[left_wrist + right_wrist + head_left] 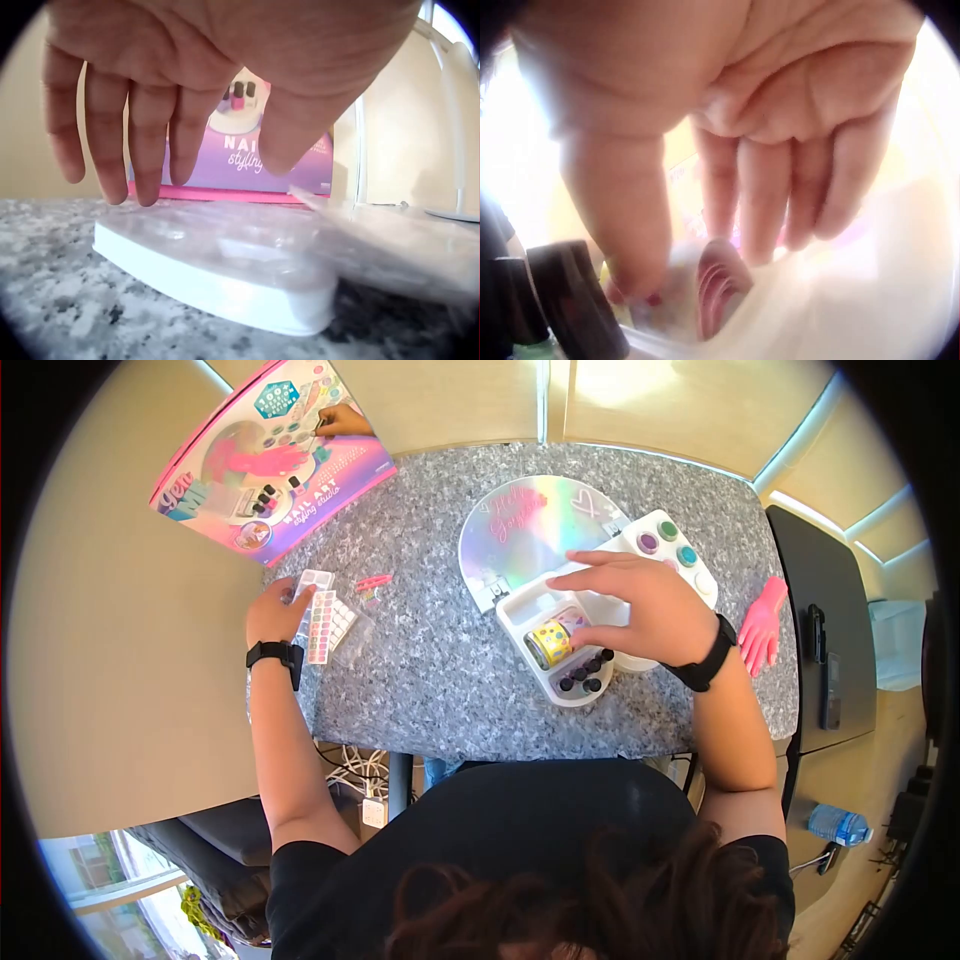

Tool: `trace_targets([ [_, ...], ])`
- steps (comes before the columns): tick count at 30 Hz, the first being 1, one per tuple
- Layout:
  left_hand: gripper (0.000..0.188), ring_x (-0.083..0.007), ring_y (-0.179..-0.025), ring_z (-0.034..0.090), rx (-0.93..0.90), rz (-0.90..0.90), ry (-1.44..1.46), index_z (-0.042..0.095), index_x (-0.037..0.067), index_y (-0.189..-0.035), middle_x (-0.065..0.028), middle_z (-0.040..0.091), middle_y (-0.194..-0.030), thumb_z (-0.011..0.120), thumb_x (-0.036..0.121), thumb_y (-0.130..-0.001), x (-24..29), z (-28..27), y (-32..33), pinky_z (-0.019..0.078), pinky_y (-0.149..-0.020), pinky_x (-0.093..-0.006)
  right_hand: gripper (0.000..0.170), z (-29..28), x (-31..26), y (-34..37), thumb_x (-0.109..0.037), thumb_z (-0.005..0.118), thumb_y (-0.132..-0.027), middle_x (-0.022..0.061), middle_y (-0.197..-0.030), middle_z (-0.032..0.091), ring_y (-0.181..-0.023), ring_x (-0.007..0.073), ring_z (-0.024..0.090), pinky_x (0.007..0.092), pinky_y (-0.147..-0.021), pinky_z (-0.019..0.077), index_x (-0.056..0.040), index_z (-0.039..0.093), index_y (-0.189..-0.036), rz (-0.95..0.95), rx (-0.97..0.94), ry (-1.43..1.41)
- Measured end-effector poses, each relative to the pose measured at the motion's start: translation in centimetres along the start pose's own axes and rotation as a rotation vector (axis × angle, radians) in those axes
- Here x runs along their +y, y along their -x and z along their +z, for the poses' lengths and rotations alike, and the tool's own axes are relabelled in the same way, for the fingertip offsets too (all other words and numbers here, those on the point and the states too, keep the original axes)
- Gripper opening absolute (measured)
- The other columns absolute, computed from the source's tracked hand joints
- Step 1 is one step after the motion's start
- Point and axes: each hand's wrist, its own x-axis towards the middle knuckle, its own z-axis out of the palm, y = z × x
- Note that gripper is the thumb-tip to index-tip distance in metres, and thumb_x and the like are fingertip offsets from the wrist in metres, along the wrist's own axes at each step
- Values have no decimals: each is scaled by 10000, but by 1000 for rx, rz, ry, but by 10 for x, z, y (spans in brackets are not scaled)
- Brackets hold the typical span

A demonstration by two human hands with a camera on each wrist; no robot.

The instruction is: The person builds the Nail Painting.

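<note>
My right hand [650, 605] is spread over a white compartment tray [512, 615] with its thumb at a yellow patterned roll [548, 643] lying in one compartment. In the right wrist view, the thumb comes down beside the roll's pink layered end [721, 289], and the fingers hang fairly straight. Several black-capped bottles [580, 678] stand in the compartment nearer the body. At the left of the table, my left hand [272, 615] hangs with loosely straight fingers over a flat white case [217, 281]. Beside that hand lie sheets of small coloured stickers [320, 628].
A rounded iridescent panel [520, 535] lies behind the tray. Pots of coloured glitter [668, 532] sit in its far section. A pink model hand [763, 625] is at the right edge, pink clips [373, 582] lie left of centre, and a nail art box [285, 470] stands at the back left.
</note>
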Motion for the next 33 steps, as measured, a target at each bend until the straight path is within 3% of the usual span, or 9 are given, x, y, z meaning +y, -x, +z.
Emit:
trace_targets([
  [5,631,-322,-1220,760,-40,83,-32,737,179,-1452,-117,791,-1379,869,494,-921,12,6,-6,589,-1041,-471,406,-12,-13,25,-219,870,-950,110,-1326,801,-1368,367,687,474,-1102,564,-144,789,-1340,23,203,-36],
  [13,522,-311,-1158,748,95,183,23,732,185,-1434,-79,786,-1277,874,318,-950,44,-7,7,592,-957,-498,444,2,-9,80,-132,877,-922,114,-1432,755,-1448,366,633,487,-1184,517,-97,770,-1352,172,212,-97],
  [16,438,-297,-1110,737,306,277,-91,749,160,-1379,-80,774,-1218,862,244,-964,73,-22,28,583,-940,-501,462,10,-9,94,-127,871,-925,127,-1458,738,-1457,367,623,495,-1203,502,-98,754,-1371,236,188,-77],
  [18,365,-273,-1045,745,571,509,-32,750,102,-1333,-113,769,-1177,838,136,-981,101,-35,50,618,-908,-463,474,16,-8,100,-124,869,-926,130,-1465,732,-1456,367,623,498,-1214,495,-97,745,-1382,259,177,-80],
  [19,365,-273,-1045,745,571,511,-31,750,102,-1333,-113,769,-1177,838,136,-981,118,-40,65,618,-908,-463,470,19,-7,102,-129,864,-931,130,-1474,726,-1453,366,624,501,-1226,485,-95,740,-1384,255,168,-70],
  [22,267,-177,-1009,752,254,443,651,676,-11,-1325,-96,727,-1201,735,52,-1073,168,-51,116,635,-820,-321,467,25,-5,104,-144,855,-941,131,-1482,719,-1449,365,625,509,-1247,466,-91,731,-1389,242,156,-33],
  [26,340,-153,-1049,753,-54,473,1122,605,-22,-1367,-91,717,-1240,721,-49,-1048,200,-18,156,641,-855,-288,462,28,-6,104,-168,846,-951,133,-1478,719,-1447,367,625,521,-1259,451,-91,726,-1390,229,158,-2],
  [27,336,-152,-995,778,-3,486,1145,665,-13,-1326,-100,733,-1174,785,2,-1012,208,-5,162,665,-773,-279,462,28,-4,104,-168,846,-951,133,-1478,719,-1447,367,625,521,-1259,451,-91,726,-1390,230,160,-3],
  [33,324,-173,-969,796,95,514,873,699,-33,-1311,-117,771,-1172,795,10,-1004,236,8,179,671,-757,-295,438,28,-7,106,-166,842,-951,134,-1481,713,-1453,370,617,528,-1262,444,-90,734,-1369,219,156,-8],
])
